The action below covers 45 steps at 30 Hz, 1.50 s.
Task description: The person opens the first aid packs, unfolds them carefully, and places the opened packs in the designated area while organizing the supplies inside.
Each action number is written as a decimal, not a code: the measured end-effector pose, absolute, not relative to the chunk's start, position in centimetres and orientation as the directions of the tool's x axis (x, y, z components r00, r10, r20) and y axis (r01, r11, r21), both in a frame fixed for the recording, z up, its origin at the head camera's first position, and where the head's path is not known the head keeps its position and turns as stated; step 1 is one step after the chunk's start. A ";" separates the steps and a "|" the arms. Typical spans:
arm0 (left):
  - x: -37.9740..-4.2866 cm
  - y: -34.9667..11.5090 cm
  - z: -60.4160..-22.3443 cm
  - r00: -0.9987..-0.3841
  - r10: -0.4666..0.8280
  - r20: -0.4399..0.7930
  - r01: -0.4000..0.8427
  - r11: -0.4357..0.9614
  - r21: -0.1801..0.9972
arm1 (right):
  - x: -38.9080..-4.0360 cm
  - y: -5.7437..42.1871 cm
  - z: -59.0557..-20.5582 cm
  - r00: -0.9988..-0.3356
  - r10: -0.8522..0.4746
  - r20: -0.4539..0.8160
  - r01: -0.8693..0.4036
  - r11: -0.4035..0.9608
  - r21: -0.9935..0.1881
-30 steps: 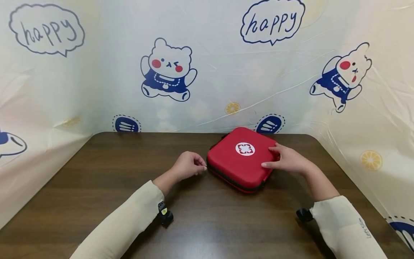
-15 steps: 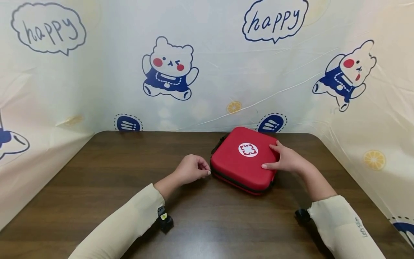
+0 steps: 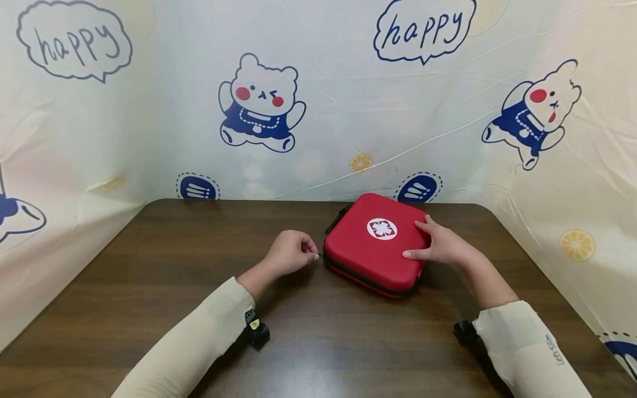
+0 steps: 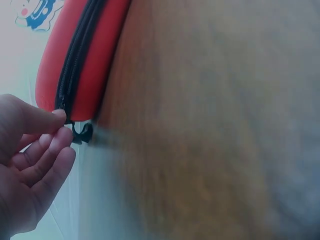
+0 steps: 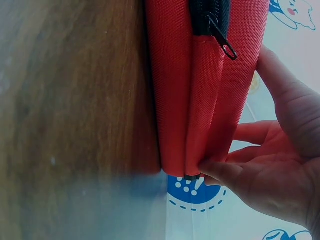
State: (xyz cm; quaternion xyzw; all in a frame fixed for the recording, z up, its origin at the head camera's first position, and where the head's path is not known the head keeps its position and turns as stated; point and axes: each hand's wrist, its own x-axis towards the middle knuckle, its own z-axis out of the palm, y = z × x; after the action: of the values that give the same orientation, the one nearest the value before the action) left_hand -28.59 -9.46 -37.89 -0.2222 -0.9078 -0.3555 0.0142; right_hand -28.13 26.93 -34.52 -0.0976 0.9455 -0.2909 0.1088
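Note:
A red first-aid case (image 3: 365,260) with a white round emblem lies flat on the table, its black zipper (image 4: 77,60) running along the side. My left hand (image 3: 291,254) is at the case's left corner, thumb and forefinger pinching a small black zipper pull (image 3: 319,255). In the left wrist view the thumb covers most of that pull. My right hand (image 3: 443,243) holds the case's right side, thumb on the lid and fingers along the edge. Another zipper pull (image 5: 225,42) hangs loose on the side in the right wrist view.
The brown wooden table (image 3: 199,232) backs onto a pale printed sheet (image 3: 318,110) with bears and lettering. A black clip (image 4: 83,132) hangs at the case's corner near my left hand. A dark strap part shows behind the case's left edge.
The case has shifted slightly right in the head view since a second ago. My left hand dipped toward the near side, then rose back. The right hand keeps its hold.

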 end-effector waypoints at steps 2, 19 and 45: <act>-29.0 -9.5 -38.0 -0.906 0.379 0.187 0.406 0.653 0.639 | -28.1 26.9 -34.5 -0.957 -0.251 -0.149 -0.122 0.808 -0.576; -32.4 -8.1 -38.9 -0.935 0.292 0.202 0.353 0.709 0.610 | -28.3 27.5 -34.4 -0.936 -0.324 -0.138 -0.179 0.775 -0.607; -31.3 -8.9 -39.0 -0.950 0.311 0.028 0.204 0.553 0.808 | -28.6 26.9 -34.4 -0.961 -0.266 0.076 -0.270 0.837 -0.476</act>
State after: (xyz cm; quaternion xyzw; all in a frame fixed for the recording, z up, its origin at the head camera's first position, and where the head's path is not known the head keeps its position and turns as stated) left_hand -31.27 -8.88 -39.00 -0.1464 -0.8791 -0.4497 -0.0590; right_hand -28.62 26.93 -34.37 -0.1397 0.9584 -0.2488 -0.0034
